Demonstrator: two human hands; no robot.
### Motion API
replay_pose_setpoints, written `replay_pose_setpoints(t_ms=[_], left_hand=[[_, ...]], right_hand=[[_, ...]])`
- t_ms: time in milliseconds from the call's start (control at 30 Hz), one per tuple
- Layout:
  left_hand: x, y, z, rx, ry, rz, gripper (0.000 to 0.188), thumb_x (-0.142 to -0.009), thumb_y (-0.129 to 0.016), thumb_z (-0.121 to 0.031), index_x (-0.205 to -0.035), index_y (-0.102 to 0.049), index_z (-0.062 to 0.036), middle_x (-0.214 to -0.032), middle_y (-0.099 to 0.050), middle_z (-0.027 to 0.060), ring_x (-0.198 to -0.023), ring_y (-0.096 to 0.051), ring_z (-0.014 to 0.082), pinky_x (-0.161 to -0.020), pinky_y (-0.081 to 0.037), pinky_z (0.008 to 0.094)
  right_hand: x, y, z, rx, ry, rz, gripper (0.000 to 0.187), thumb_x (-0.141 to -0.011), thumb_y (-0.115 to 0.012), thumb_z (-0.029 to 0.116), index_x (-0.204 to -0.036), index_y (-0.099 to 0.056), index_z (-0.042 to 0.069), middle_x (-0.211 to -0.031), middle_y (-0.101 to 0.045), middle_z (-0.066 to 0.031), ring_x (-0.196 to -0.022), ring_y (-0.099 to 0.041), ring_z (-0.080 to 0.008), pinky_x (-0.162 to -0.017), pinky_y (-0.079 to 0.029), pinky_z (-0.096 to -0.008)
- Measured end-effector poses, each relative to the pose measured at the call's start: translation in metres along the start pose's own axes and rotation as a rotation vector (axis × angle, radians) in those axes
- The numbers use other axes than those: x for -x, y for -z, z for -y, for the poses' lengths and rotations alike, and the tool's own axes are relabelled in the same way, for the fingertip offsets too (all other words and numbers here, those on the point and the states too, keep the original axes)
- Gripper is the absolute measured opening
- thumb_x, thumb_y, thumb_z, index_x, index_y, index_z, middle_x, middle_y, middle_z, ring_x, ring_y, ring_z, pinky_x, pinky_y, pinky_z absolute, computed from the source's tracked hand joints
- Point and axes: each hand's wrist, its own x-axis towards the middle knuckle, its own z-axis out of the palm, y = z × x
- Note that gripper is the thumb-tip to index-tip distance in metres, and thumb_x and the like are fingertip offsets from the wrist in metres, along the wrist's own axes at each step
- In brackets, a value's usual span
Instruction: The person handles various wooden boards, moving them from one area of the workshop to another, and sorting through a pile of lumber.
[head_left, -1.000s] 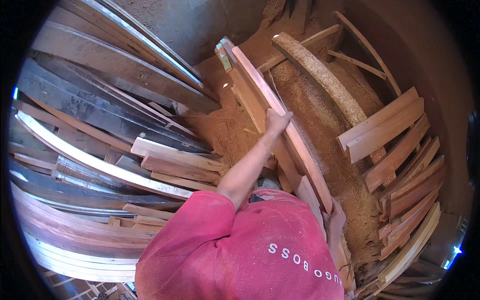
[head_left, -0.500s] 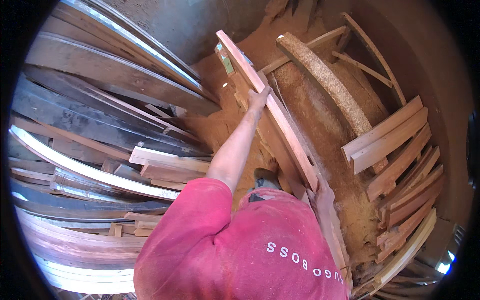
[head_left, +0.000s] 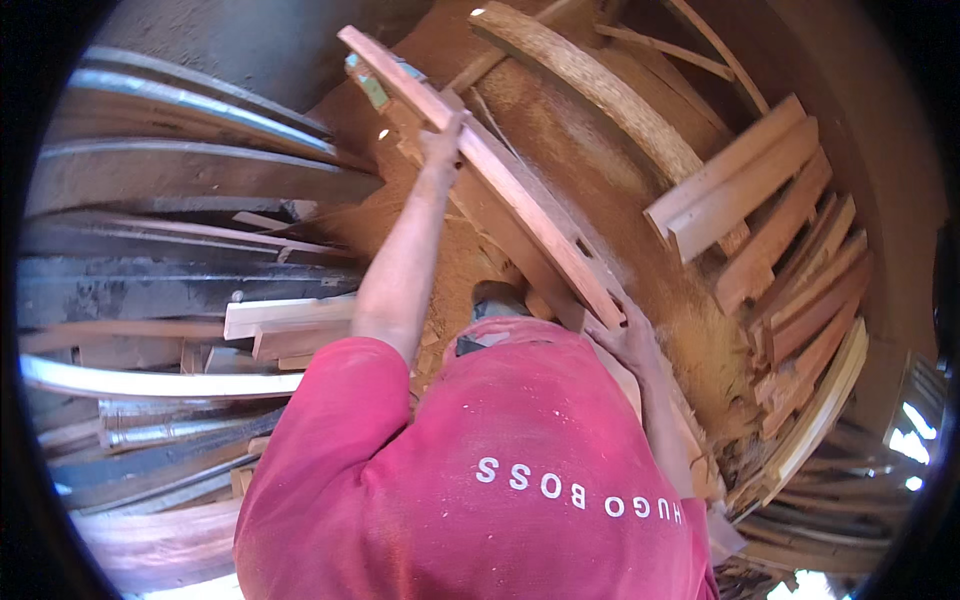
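Observation:
A long reddish wooden plank (head_left: pixel 520 205) slants from the upper left toward my body, its narrow edge uppermost. My left hand (head_left: pixel 443 142) is closed round the plank toward its far end, thumb and fingers over the edge. At the near end, my right hand (head_left: pixel 630 338) grips the plank's corner, its fingers partly hidden behind the wood. Under and beside the plank runs a dusty wooden bench (head_left: pixel 580 235). Close to the plank's far end lies a small green and white piece (head_left: pixel 372 88), too small to name.
Stacked boards and beams (head_left: pixel 180 265) fill the left side, their ends pointing toward me. On the right, cut boards (head_left: pixel 735 190) lie in a row beside a sawdust-covered beam (head_left: pixel 600 85). Sawdust (head_left: pixel 455 275) coats the floor round my foot.
The whole scene has shifted left and upward in the view. Both hands keep about the same holds on the plank, which lies at a similar slant.

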Motion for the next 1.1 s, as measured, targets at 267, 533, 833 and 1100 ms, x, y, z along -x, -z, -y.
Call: replay_pose_setpoints(t_ms=[267, 533, 833, 1100], left_hand=[[-0.015, -0.001, -0.012, 0.011, 0.171, 0.063, 0.086, -0.071, -0.085, -0.042, -0.132, -0.046, 0.0036, -0.123, -0.060, 0.0183, -0.107, -0.064, 0.0358, -0.088, -0.051, 0.0651], [-0.035, 0.011, -0.006, -0.008, 0.135, 0.055, 0.073, -0.074, -0.082, -0.027, -0.123, -0.049, 0.0144, -0.114, -0.064, 0.0193, -0.098, -0.067, 0.0308, -0.085, -0.058, 0.0492], [-0.064, 0.026, 0.007, 0.062, 0.150, 0.075, 0.053, -0.080, -0.077, -0.028, -0.114, -0.061, 0.0087, -0.110, -0.066, 0.0154, -0.095, -0.068, 0.0287, -0.082, -0.059, 0.0442], [-0.054, 0.026, -0.011, -0.004, 0.191, 0.112, 0.062, -0.086, -0.070, -0.035, -0.133, -0.052, 0.0018, -0.128, -0.061, 0.0168, -0.116, -0.061, 0.0334, -0.100, -0.050, 0.0511]], right_hand=[[0.003, -0.077, -0.093, 0.036, 0.071, -0.265, 0.041, -0.075, -0.083, 0.019, -0.113, -0.070, 0.008, -0.105, -0.071, -0.0150, -0.096, -0.068, -0.0312, -0.080, -0.054, -0.0403], [-0.005, -0.080, -0.085, 0.051, 0.029, -0.336, 0.041, -0.066, -0.081, 0.010, -0.106, -0.069, 0.009, -0.103, -0.070, -0.0147, -0.097, -0.067, -0.0339, -0.084, -0.053, -0.0415], [-0.007, -0.082, -0.086, 0.092, 0.098, -0.417, 0.038, -0.065, -0.080, 0.014, -0.102, -0.070, 0.009, -0.097, -0.070, -0.0127, -0.095, -0.066, -0.0336, -0.086, -0.051, -0.0412], [-0.007, -0.081, -0.076, 0.059, 0.080, -0.404, 0.041, -0.065, -0.071, 0.003, -0.106, -0.065, 0.006, -0.099, -0.068, -0.0158, -0.095, -0.065, -0.0368, -0.086, -0.051, -0.0449]])
